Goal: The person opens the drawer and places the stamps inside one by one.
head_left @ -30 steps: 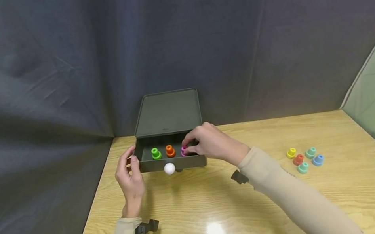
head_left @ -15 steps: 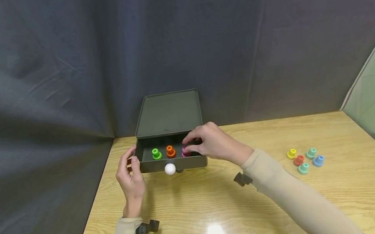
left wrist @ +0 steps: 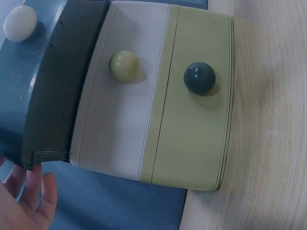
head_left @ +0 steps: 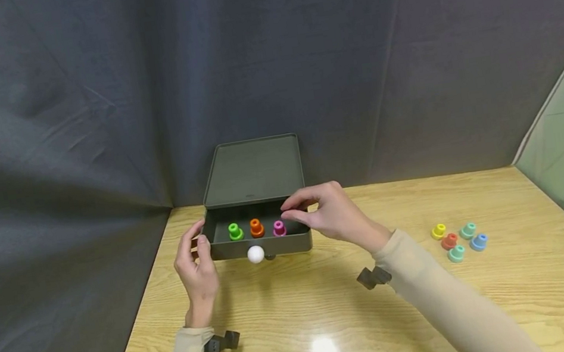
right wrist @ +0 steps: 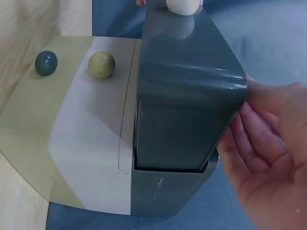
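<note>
In the head view my right hand [head_left: 327, 211] hangs over the right end of a dark drawer [head_left: 262, 246], thumb and fingers apart with nothing between them. Just left of its fingertips a magenta peg [head_left: 279, 228] stands upright in the drawer. An orange peg [head_left: 257, 228] and a green peg [head_left: 236, 232] stand in line with it. My left hand [head_left: 198, 275] rests its fingertips against the drawer's left end. The left wrist view shows those fingers [left wrist: 34, 189] at the drawer's corner. From the right wrist view, the right hand [right wrist: 268, 153] is beside the drawer's end, the pegs hidden.
The drawer juts from a dark-topped cabinet [head_left: 256, 170] standing against a dark curtain [head_left: 332, 72]. Below it are a white drawer front [left wrist: 120, 110] and a pale green one [left wrist: 192, 129], each with a round knob. Several coloured pegs [head_left: 456, 253] stand on the wooden table [head_left: 388, 317] at right.
The right hand has let go of the magenta peg and drawn back slightly to the right. The peg stands in the drawer, uncovered. The left hand has stayed in place.
</note>
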### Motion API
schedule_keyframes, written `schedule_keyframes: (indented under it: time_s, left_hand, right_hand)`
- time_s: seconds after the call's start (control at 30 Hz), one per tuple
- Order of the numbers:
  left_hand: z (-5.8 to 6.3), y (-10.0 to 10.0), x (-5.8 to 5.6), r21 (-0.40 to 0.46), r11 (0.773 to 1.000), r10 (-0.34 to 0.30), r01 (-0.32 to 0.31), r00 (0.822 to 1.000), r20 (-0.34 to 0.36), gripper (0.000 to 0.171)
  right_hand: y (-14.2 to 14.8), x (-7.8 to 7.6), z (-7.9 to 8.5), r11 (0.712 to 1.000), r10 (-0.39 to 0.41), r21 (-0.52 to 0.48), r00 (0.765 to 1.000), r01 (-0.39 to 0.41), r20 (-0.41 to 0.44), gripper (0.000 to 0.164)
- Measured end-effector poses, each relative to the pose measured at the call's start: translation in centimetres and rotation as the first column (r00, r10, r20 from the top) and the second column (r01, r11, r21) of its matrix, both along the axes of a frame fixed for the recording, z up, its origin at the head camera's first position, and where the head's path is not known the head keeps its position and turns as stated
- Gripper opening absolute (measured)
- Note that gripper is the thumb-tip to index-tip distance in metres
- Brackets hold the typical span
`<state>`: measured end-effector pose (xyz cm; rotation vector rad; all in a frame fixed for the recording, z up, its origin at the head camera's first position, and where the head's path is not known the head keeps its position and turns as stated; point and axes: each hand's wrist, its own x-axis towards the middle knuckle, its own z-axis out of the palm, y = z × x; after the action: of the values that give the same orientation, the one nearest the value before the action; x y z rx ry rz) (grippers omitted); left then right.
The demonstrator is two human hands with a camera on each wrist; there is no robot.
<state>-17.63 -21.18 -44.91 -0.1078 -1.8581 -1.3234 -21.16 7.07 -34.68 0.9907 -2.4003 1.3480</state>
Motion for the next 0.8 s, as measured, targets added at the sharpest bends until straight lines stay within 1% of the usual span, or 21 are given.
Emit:
schedule_keyframes:
  time_s: [0.17,0.33,0.47,0.57,0.63,0.7,0.8]
  left_hand:
    - [0.0,0.0,0.0,0.000,1.000,-0.002,0.002,1.000,0.000,0.033]
    - [0.1,0.1,0.1,0.002,1.000,0.000,0.000,1.000,0.002,0.033]
    - [0.2,0.1,0.1,-0.002,1.000,0.007,-0.007,1.000,0.000,0.033]
    - [0.2,0.1,0.2,-0.005,1.000,0.009,-0.009,1.000,-0.002,0.033]
    - [0.3,0.1,0.2,-0.006,1.000,0.007,-0.007,1.000,-0.001,0.033]
    - [0.3,0.2,0.2,-0.006,1.000,0.006,-0.006,1.000,-0.002,0.033]
    - [0.4,0.2,0.2,-0.005,1.000,0.005,-0.005,1.000,-0.004,0.033]
  right_hand:
    - [0.3,0.1,-0.5,0.997,-0.032,-0.072,0.999,0.032,-0.011,0.006]
    - [0.5,0.3,-0.8,0.987,-0.095,-0.128,0.995,0.092,-0.025,0.006]
    - [0.7,0.6,-1.1,0.979,-0.141,-0.144,0.990,0.143,0.023,0.005]
    - [1.0,0.8,-1.4,0.974,-0.159,-0.151,0.985,0.168,0.070,0.005]
    - [1.1,0.9,-1.5,0.970,-0.169,-0.162,0.982,0.180,0.080,0.005]
    - [1.2,1.0,-1.6,0.965,-0.175,-0.186,0.982,0.186,0.075,0.006]
    - [1.4,1.2,-1.9,0.954,-0.189,-0.230,0.981,0.194,0.044,0.006]
